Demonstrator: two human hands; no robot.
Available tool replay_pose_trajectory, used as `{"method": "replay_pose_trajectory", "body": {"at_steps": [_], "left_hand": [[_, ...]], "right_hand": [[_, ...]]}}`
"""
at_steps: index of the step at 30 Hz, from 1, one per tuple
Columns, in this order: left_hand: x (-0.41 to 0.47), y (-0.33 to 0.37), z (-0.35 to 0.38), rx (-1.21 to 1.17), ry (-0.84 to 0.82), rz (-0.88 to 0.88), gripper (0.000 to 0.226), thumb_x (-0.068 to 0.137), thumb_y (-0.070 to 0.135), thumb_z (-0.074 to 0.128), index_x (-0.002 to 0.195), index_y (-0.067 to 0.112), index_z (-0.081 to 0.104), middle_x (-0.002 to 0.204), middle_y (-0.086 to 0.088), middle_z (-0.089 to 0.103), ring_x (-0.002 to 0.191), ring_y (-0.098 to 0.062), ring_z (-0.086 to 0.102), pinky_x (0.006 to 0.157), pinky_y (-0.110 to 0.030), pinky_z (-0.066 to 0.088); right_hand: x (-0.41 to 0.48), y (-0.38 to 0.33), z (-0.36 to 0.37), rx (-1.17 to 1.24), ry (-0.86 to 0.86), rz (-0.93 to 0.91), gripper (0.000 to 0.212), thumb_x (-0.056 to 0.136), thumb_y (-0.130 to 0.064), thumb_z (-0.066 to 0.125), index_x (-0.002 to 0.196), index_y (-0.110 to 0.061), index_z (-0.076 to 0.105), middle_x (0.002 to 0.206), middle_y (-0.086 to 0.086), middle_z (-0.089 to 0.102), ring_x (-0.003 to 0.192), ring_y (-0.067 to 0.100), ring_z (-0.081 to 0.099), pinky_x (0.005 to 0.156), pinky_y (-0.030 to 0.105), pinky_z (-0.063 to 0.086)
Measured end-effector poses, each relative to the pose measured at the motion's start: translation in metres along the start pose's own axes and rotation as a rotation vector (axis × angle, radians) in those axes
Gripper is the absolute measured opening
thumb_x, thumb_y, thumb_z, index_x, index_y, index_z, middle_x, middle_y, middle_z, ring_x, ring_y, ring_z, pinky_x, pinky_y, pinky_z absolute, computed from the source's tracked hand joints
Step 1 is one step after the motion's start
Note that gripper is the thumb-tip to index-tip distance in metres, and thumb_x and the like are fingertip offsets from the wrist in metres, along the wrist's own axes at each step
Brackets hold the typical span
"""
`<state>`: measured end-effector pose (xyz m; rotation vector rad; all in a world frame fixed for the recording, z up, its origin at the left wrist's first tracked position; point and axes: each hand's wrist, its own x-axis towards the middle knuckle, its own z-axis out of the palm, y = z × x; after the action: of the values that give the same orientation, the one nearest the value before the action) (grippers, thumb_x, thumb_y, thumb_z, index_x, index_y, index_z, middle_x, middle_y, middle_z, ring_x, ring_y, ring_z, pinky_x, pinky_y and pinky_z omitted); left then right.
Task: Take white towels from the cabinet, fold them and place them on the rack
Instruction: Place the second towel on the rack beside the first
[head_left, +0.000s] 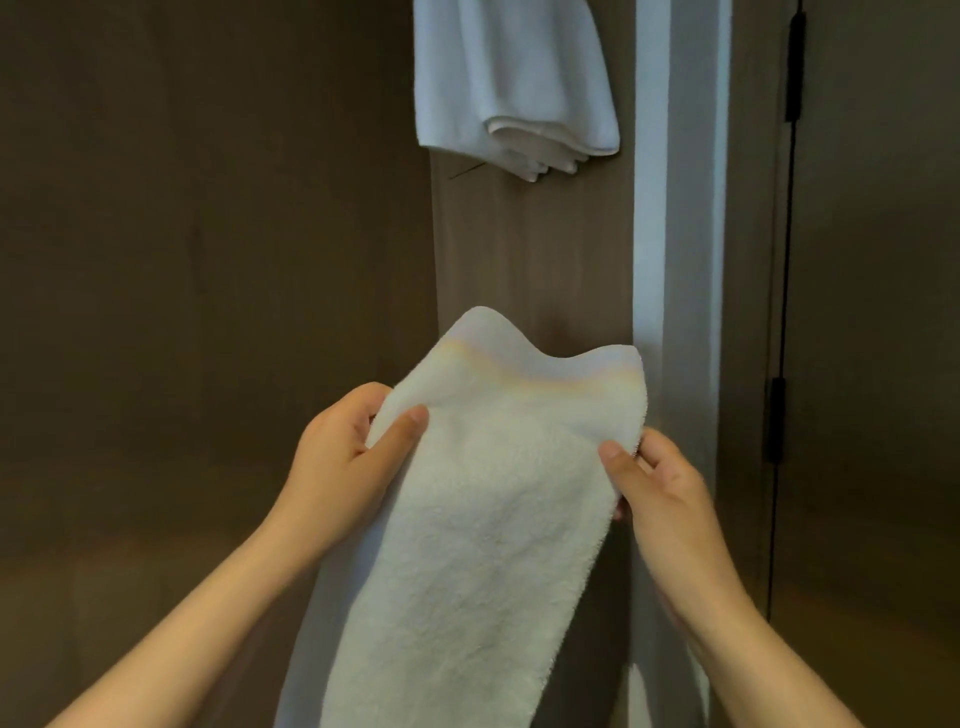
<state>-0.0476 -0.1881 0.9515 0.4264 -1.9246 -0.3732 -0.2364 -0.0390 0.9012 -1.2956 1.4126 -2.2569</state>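
Both hands, left hand (345, 447) and right hand (657, 488), pinch the near white towel (483, 519) by its upper edges, below the hung towel (511, 83); such light pinches could let it slip.

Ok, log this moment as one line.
stage: folding | left hand: grips white towel, left edge | right hand: pinches its right edge | towel: held up, rest hangs down | other towel: hangs folded above

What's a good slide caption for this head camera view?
Left hand and right hand hold a white towel below a hanging folded towel.
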Motion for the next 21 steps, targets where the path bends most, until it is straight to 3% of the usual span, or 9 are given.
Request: {"method": "replay_pose_trajectory", "body": {"at_steps": [3, 8, 12, 15, 18, 21], "left_hand": [[0.007, 0.012, 0.023, 0.014, 0.036, -0.017, 0.025, 0.093, 0.037, 0.061, 0.076, 0.018, 0.06, 0.072, -0.002, 0.062, 0.065, -0.012, 0.055, 0.057, -0.026, 0.039], [0.011, 0.031, 0.059, 0.047, 0.063, -0.078, 0.029, 0.083, 0.046, 0.054, 0.077, 0.019, 0.061, 0.073, -0.004, 0.063, 0.065, -0.016, 0.057, 0.058, -0.03, 0.042], [0.012, 0.041, 0.074, 0.092, 0.105, -0.086, 0.028, 0.083, 0.045, 0.056, 0.074, 0.019, 0.059, 0.069, -0.002, 0.058, 0.059, -0.006, 0.048, 0.055, -0.025, 0.038], [0.01, 0.049, 0.072, 0.129, 0.139, -0.09, 0.028, 0.083, 0.043, 0.056, 0.072, 0.018, 0.057, 0.064, -0.001, 0.054, 0.057, -0.003, 0.044, 0.052, -0.019, 0.034], [0.006, 0.054, 0.058, 0.195, 0.175, -0.103, 0.031, 0.083, 0.044, 0.055, 0.072, 0.015, 0.057, 0.065, -0.005, 0.053, 0.057, -0.004, 0.043, 0.052, -0.021, 0.033], [0.0, 0.059, 0.035, 0.23, 0.223, -0.12, 0.036, 0.083, 0.043, 0.054, 0.072, 0.009, 0.054, 0.062, 0.002, 0.047, 0.058, -0.006, 0.04, 0.053, -0.024, 0.033]], "right_hand": [[0.022, 0.002, -0.024, 0.018, -0.035, 0.001, 0.02, 0.096, -0.024, 0.052, 0.112, -0.022, 0.063, 0.1, -0.011, 0.074, 0.089, 0.002, 0.07, 0.064, 0.01, 0.051], [0.05, 0.011, -0.059, 0.079, -0.089, 0.043, 0.021, 0.097, -0.022, 0.052, 0.115, -0.022, 0.063, 0.1, -0.01, 0.075, 0.09, 0.004, 0.071, 0.068, 0.013, 0.053], [0.067, 0.018, -0.075, 0.112, -0.139, 0.051, 0.019, 0.097, -0.017, 0.053, 0.111, -0.018, 0.064, 0.096, -0.008, 0.076, 0.086, 0.005, 0.071, 0.066, 0.013, 0.052], [0.077, 0.016, -0.073, 0.15, -0.196, 0.043, 0.018, 0.096, -0.016, 0.053, 0.109, -0.022, 0.065, 0.096, -0.008, 0.076, 0.086, 0.005, 0.071, 0.066, 0.013, 0.052], [0.084, 0.012, -0.062, 0.178, -0.265, 0.004, 0.017, 0.096, -0.013, 0.053, 0.105, -0.02, 0.066, 0.094, -0.007, 0.076, 0.084, 0.007, 0.071, 0.067, 0.014, 0.052], [0.087, 0.008, -0.041, 0.203, -0.313, -0.029, 0.013, 0.095, -0.014, 0.054, 0.101, -0.016, 0.066, 0.091, -0.001, 0.075, 0.082, 0.011, 0.07, 0.068, 0.015, 0.053]]}}
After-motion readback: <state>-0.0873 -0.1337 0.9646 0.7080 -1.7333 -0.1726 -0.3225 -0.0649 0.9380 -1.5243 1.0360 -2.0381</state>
